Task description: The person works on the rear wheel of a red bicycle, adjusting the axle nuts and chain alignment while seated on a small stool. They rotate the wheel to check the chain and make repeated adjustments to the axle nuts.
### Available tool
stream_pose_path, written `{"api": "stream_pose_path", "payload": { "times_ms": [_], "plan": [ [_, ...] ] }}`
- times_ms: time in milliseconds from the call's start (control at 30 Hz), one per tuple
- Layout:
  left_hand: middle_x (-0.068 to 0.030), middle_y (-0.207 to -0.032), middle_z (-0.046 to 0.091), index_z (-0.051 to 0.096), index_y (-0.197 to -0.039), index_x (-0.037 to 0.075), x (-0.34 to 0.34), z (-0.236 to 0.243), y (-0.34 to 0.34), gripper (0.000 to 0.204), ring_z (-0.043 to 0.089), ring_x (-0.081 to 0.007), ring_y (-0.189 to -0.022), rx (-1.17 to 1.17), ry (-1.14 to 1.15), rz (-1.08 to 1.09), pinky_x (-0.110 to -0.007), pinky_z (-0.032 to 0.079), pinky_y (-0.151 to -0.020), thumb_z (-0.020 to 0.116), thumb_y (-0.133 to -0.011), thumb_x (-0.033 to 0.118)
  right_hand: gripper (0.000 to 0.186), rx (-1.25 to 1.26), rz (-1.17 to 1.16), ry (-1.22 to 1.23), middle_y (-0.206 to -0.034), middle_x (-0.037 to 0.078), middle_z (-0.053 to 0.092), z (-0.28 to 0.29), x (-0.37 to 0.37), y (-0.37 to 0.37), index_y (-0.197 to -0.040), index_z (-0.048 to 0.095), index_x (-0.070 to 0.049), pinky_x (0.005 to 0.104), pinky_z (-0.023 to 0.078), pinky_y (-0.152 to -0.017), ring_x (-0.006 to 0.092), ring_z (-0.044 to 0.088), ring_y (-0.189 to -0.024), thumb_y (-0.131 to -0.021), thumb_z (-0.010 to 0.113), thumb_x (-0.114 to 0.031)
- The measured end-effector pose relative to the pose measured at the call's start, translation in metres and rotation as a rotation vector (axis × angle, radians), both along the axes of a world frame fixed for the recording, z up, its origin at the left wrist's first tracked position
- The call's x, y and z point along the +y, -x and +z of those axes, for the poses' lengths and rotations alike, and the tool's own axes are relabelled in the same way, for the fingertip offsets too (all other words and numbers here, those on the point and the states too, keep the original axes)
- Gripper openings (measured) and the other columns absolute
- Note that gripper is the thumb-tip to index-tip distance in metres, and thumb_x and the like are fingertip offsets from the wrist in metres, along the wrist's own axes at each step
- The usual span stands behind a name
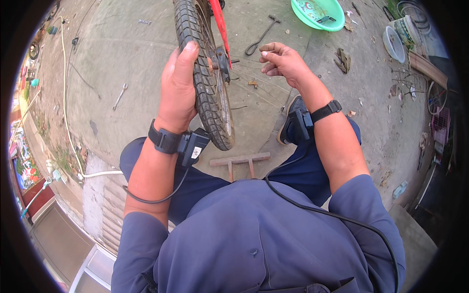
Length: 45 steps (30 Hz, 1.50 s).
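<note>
At the upper centre of the frame, the wheel (208,80) stands on edge, its long axis running from the top edge downward and slightly right toward the middle of the frame. Left hand (179,88): holds the tyre (209,105) at its left side, palm against it, thumb laid up along the tread; the other fingers are mostly hidden, so firmness of grip cannot be told. Right hand (284,62): right of the wheel and apart from it, half-curled, thumb close to the forefinger; no part is visible in it, though whether something very small is pinched cannot be told. Key relation: the hub fitting (223,64), at the lower end of the red bar (220,23), lies on the wheel's right face, about level with the right hand and to its left. For access to this face, the right hand is judged nearer; the tyre separates the left hand from it
</note>
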<state>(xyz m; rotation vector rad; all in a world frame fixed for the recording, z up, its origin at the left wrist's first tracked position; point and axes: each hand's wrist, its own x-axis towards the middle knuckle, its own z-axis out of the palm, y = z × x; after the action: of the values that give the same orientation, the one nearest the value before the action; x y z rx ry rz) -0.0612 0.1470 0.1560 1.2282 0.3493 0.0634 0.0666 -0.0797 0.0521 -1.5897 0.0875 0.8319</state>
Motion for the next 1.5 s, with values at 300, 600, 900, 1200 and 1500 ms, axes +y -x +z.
{"api": "stream_pose_path", "payload": {
  "times_ms": [300,600,900,1200,1500],
  "plan": [
    [-0.0066,-0.077,0.06,0.061,-0.09,0.002,-0.003,0.002,-0.001,0.045,0.055,-0.0169,-0.077,0.016,0.02,0.021,-0.032,0.045,-0.076,0.047,-0.104,0.043,0.034,-0.047,0.08,0.048,-0.113,0.009,0.067,-0.018,0.001,0.003,-0.128,0.059,-0.002,0.0304,0.057,-0.075,0.0169,0.069,-0.09,-0.099,0.063,-0.02],
    [-0.0065,-0.077,0.06,0.061,-0.09,0.003,-0.002,0.005,-0.002,0.045,0.055,-0.0165,-0.076,0.024,0.013,0.008,-0.032,0.045,-0.076,0.047,-0.104,0.043,0.029,-0.382,0.239,0.163,-0.108,0.009,0.069,-0.064,0.048,0.009,-0.12,0.067,-0.004,0.0335,0.054,-0.083,0.0171,0.065,-0.095,-0.096,0.067,-0.021],
    [-0.0069,-0.078,0.06,0.061,-0.086,0.002,-0.002,-0.003,0.002,0.048,0.054,-0.0161,-0.076,0.016,-0.054,0.023,-0.033,0.045,-0.079,0.042,-0.104,0.042,0.028,-0.499,0.206,0.25,-0.104,0.016,0.073,-0.058,0.054,0.02,-0.113,0.069,-0.004,0.0375,0.053,-0.086,0.027,0.069,-0.097,-0.092,0.07,-0.022],
    [-0.0056,-0.079,0.058,0.06,-0.091,0.003,-0.005,0.0,0.008,0.046,0.052,-0.0139,-0.076,0.04,-0.116,-0.065,-0.029,0.043,-0.075,0.045,-0.103,0.045,0.03,-0.483,0.236,0.27,-0.103,0.016,0.073,-0.065,0.052,0.022,-0.113,0.069,-0.004,0.0376,0.054,-0.085,0.0273,0.069,-0.095,-0.091,0.071,-0.024],
    [-0.0056,-0.08,0.058,0.059,-0.092,0.004,-0.002,-0.003,0.012,0.046,0.052,-0.0128,-0.076,0.021,-0.149,-0.081,-0.028,0.042,-0.073,0.047,-0.102,0.047,0.029,-0.428,0.213,0.217,-0.1,0.015,0.074,-0.085,0.05,0.022,-0.111,0.07,-0.004,0.0371,0.054,-0.083,0.0256,0.069,-0.092,-0.091,0.072,-0.026]
  ]
}}
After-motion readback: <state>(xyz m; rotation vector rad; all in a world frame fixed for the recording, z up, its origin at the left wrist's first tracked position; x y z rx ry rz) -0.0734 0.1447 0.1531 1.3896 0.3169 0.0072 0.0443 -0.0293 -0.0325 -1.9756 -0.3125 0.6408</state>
